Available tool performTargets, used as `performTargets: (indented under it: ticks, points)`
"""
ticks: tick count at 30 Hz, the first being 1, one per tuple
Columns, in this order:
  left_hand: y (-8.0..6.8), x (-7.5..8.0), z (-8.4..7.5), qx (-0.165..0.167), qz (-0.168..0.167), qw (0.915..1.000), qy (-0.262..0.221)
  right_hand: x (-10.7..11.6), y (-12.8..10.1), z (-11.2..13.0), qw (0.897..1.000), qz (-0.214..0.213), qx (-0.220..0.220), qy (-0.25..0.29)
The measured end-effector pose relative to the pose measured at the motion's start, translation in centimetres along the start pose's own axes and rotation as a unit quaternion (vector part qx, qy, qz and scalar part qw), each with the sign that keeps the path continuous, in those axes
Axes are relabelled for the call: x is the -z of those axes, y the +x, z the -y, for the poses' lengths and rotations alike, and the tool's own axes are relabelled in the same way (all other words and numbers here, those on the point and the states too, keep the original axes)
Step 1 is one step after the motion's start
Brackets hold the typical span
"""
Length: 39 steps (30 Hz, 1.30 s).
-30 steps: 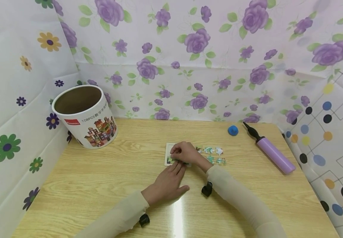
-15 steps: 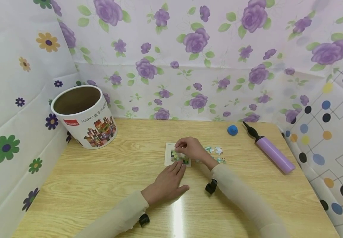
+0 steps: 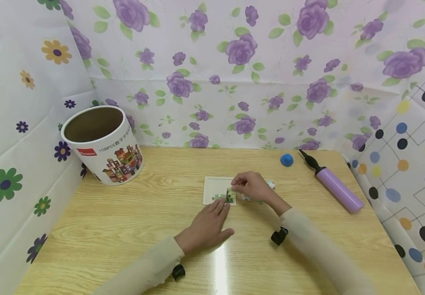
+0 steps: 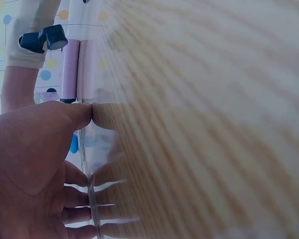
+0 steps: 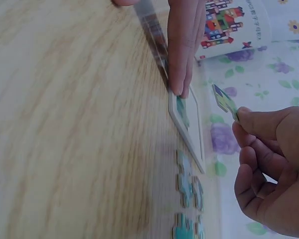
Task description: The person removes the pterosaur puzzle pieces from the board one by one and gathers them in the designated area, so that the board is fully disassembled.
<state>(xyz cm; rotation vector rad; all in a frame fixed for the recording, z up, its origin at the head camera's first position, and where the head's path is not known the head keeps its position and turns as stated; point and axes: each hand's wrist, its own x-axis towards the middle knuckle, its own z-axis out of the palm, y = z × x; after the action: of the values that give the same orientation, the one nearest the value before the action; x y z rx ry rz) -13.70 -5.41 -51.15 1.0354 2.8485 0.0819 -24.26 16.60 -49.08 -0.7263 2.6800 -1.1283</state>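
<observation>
My right hand (image 3: 251, 186) pinches a puzzle piece (image 5: 224, 101) between thumb and fingertip, lifted just off the puzzle tray (image 3: 216, 189) at table centre. My left hand (image 3: 206, 224) lies flat, fingertips touching the tray's 6 o'clock edge. I judge the pinch thin: the piece could twist or drop, or nudge the seated pieces. Loose pieces (image 5: 187, 185) lie at the tray's 3 o'clock, under my wrist. Blue ball (image 3: 287, 159) and purple pump (image 3: 333, 185) sit toward 2 o'clock, tub (image 3: 102, 143) at 10.

My wooden table (image 3: 124, 229) carries a puzzle tray (image 3: 215, 190); tub (image 3: 103, 143) far left of it, blue ball (image 3: 287, 159) and purple pump (image 3: 332, 184) right.
</observation>
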Motion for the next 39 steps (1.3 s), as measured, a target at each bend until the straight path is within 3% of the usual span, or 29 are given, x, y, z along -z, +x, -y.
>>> performTargets:
  ticks: [12,23,39]
  points:
    - [-0.1,-0.2,0.1,0.003,-0.002,1.0,0.001,0.9,-2.6,-1.7,1.0,-0.003,0.009,-0.02]
    - [0.0,-0.1,0.0,0.008,0.002,0.9999,-0.008,0.5,-4.6,-2.9,1.0,0.013,-0.016,-0.014]
    - [0.0,-0.1,0.0,0.007,0.005,1.0,0.001,-0.1,-5.3,-3.0,0.999,0.026,-0.011,-0.019]
